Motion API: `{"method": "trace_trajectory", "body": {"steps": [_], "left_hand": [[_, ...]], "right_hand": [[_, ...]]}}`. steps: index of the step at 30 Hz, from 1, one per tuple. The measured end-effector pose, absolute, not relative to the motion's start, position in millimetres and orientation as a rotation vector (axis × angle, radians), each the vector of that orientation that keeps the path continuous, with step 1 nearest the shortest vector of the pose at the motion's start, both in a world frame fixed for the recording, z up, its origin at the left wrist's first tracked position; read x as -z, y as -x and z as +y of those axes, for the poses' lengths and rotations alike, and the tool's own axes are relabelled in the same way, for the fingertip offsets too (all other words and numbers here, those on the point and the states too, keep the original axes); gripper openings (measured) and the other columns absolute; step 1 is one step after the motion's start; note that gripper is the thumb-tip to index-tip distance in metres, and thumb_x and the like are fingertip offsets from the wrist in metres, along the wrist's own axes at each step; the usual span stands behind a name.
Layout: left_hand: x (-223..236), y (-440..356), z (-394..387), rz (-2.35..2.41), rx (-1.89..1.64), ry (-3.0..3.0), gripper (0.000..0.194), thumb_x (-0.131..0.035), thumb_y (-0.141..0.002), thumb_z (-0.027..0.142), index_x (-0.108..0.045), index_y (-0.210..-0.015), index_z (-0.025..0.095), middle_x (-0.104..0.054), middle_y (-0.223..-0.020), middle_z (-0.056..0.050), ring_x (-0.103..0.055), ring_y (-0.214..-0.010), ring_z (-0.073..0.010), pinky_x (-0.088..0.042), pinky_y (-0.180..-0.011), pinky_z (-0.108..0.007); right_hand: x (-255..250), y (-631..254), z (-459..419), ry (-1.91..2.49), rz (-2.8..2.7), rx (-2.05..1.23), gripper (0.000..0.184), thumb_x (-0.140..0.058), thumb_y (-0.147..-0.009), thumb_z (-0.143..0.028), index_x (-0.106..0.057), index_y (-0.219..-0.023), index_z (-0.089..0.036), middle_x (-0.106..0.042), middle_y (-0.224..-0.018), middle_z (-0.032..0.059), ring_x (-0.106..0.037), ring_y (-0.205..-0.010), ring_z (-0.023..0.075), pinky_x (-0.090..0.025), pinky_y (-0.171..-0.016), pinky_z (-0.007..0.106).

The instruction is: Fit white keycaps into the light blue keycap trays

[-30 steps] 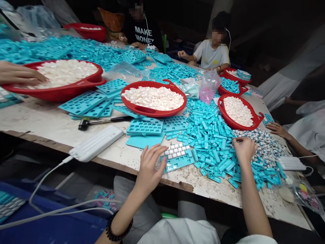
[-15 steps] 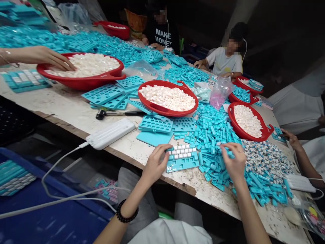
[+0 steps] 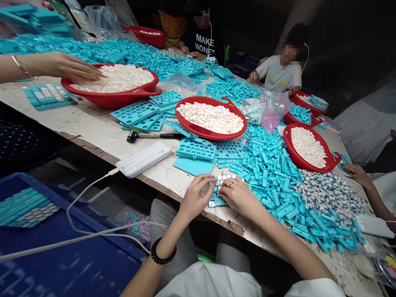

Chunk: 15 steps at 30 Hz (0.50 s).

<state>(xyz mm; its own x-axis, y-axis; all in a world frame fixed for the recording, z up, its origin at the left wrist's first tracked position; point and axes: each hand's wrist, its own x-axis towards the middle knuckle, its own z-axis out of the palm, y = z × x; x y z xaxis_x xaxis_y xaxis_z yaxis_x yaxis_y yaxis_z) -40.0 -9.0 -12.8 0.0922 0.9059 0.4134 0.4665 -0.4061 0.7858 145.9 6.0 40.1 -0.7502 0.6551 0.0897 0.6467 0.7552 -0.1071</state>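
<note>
2 hands | left hand (image 3: 194, 197) and right hand (image 3: 238, 198) bent over one teal keycap tray (image 3: 216, 202), fingers together on its white keycaps (image 3: 224, 178) | 6 red tubs (image 3: 198, 130) beyond tray

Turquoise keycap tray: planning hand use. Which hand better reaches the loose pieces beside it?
Probably the right hand: it lies nearest the loose turquoise plastic pieces, while the left hand sits across the turquoise tray from them.

Teal tray (image 3: 215, 202) mostly hidden by left hand (image 3: 194, 197) and right hand (image 3: 239, 199), co-worker's arm (image 3: 31, 66) cut off by picture's edge
</note>
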Motion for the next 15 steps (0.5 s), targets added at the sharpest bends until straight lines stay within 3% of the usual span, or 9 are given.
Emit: {"method": "trace_trajectory", "body": {"steps": [9, 15], "left_hand": [[10.6, 40.8, -7.8, 1.330, -1.313, -1.865, 0.014, -0.056, -0.095, 0.023, -0.069, -0.098, 0.023, -0.068, -0.101, -0.005, -0.061, -0.103, -0.0219, -0.050, -0.093, -0.038], [7.1, 45.3, -3.3, 1.312, -1.063, -1.873, 0.022, -0.053, -0.097, 0.032, -0.064, -0.116, 0.025, -0.062, -0.119, -0.006, -0.055, -0.117, -0.0239, -0.045, -0.101, -0.039]], "right_hand": [[-48.4, -137.6, 7.2, 1.064, -2.887, -0.171, 0.010, -0.059, -0.098, -0.019, -0.067, -0.096, -0.014, -0.066, -0.099, 0.0098, -0.061, -0.097, 0.0226, -0.038, -0.090, 0.037], [-50.7, -139.3, 5.4, 1.084, -2.860, -0.256, 0.011, -0.058, -0.098, -0.020, -0.068, -0.096, -0.015, -0.066, -0.098, 0.0093, -0.062, -0.097, 0.0230, -0.040, -0.093, 0.040]]}}
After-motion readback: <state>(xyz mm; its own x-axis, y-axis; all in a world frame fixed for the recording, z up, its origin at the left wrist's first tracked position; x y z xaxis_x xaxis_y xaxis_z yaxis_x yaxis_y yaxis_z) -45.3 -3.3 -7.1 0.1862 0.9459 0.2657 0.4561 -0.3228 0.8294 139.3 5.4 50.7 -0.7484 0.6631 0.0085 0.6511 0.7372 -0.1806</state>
